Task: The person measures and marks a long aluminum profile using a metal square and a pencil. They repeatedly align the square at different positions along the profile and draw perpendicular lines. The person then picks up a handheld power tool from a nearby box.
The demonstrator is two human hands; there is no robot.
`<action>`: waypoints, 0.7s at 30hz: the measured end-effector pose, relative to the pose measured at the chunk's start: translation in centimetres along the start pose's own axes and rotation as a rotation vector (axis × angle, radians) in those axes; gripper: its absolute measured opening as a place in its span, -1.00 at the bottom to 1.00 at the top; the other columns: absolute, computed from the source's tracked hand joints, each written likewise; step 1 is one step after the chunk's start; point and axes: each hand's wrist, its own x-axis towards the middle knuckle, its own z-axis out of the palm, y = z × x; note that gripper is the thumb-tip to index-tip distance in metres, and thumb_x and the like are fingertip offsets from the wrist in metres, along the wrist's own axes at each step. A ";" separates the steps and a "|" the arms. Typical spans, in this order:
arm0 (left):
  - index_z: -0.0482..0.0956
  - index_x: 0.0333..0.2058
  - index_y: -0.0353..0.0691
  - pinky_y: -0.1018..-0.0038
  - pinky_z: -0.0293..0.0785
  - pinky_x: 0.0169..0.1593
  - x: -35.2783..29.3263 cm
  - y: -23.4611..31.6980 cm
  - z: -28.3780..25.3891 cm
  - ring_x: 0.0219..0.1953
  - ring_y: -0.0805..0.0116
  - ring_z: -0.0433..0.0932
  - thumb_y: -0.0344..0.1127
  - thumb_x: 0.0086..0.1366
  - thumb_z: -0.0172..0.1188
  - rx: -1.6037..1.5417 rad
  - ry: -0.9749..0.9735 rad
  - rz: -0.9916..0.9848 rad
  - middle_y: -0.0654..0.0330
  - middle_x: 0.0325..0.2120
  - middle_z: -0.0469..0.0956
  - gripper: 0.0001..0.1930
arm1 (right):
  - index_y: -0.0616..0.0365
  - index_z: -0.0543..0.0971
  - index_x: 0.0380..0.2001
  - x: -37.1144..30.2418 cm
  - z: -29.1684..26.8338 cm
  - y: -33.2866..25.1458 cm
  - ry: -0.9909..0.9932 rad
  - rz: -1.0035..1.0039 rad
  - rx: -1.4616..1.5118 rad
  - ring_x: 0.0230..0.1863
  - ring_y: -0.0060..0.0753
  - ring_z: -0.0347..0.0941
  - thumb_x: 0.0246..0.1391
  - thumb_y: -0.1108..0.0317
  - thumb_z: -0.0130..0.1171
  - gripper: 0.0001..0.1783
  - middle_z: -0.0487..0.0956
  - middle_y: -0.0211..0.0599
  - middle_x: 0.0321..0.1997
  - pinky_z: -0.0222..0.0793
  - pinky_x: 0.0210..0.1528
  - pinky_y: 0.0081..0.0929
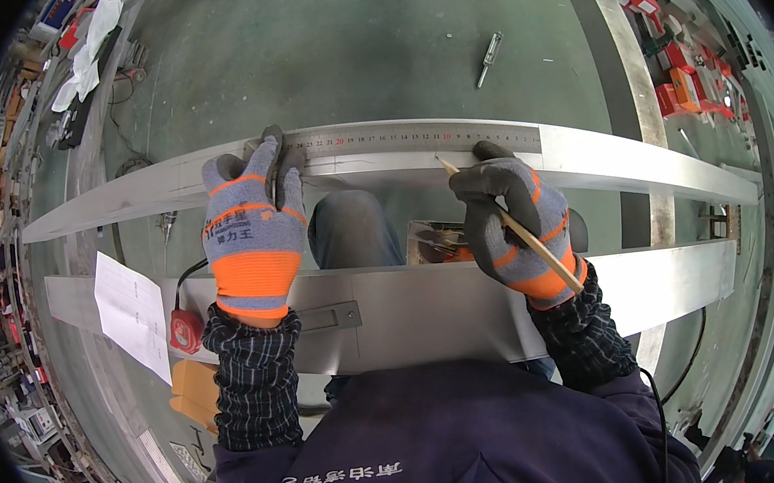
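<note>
A long silver metal bar [643,163] lies crosswise in front of me, with a steel ruler [385,136] along its top. My left hand [253,222], in a grey and orange work glove, closes over the ruler's left part and the bar, its fingertips past the far edge. Held in my gloved right hand [511,210] is a wooden pencil [544,253], its tip near the ruler's near edge. A finger of that hand rests by the ruler's right part. Closer to me is a wide metal profile [432,307] with a rectangular slot, under my forearms.
Left on the profile are a white paper sheet [130,306] and a red tape measure [186,330]. A cardboard piece [196,395] sits below. Beyond the bar, a screwdriver [489,59] lies on the green floor. Side beams [629,75] run under the bar; red boxes [678,88] stand right.
</note>
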 end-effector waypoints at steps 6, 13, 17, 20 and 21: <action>0.68 0.16 0.01 0.15 0.62 -0.05 -0.1 0.0 0.2 -0.16 -0.12 0.64 -0.22 0.33 0.33 -0.001 0.013 0.031 -0.14 -0.02 0.47 -0.59 | 0.16 0.64 -0.28 0.0 0.0 -0.2 0.003 -0.002 -0.054 -0.30 -0.05 0.63 -0.06 0.57 0.26 -0.79 0.66 -0.19 -0.34 0.61 0.03 -0.20; 0.61 0.22 -0.01 0.19 0.59 -0.02 -0.3 -0.5 0.4 -0.10 -0.09 0.62 -0.28 0.32 0.34 -0.051 0.047 0.039 -0.15 0.01 0.47 -0.53 | 0.18 0.60 -0.18 -1.1 -2.2 -0.2 0.206 0.027 0.168 -0.19 -0.19 0.68 0.20 0.56 0.11 -0.84 0.70 -0.12 -0.23 0.58 0.13 -0.12; 0.50 0.30 -0.12 0.18 0.56 0.04 -0.8 -3.3 0.7 -0.03 -0.04 0.60 -0.37 0.31 0.32 -0.427 0.165 -0.042 -0.15 0.04 0.47 -0.44 | 0.26 0.46 0.32 -1.3 -6.6 0.7 0.263 0.192 0.019 -0.05 -0.26 0.66 0.53 0.29 -0.07 -0.57 0.72 0.01 -0.07 0.50 0.17 -0.30; 0.42 0.35 -0.18 0.24 0.55 0.10 -0.2 -3.9 -1.2 0.07 0.03 0.60 -0.47 0.37 0.23 -0.646 0.355 -0.049 -0.13 0.12 0.49 -0.42 | 0.23 0.54 0.18 -0.8 -10.6 4.6 0.175 0.075 -0.372 0.03 -0.05 0.67 0.33 0.43 0.22 -0.62 0.70 -0.02 0.01 0.55 0.11 -0.26; 0.39 0.37 -0.17 0.31 0.55 0.12 0.1 -6.9 -1.4 0.14 0.09 0.57 -0.50 0.41 0.17 -0.567 0.296 -0.060 -0.07 0.16 0.50 -0.44 | 0.21 0.55 0.17 -0.2 -11.4 4.8 0.120 0.017 -0.468 0.16 0.10 0.59 0.24 0.39 0.32 -0.56 0.67 -0.04 0.07 0.46 0.25 -0.14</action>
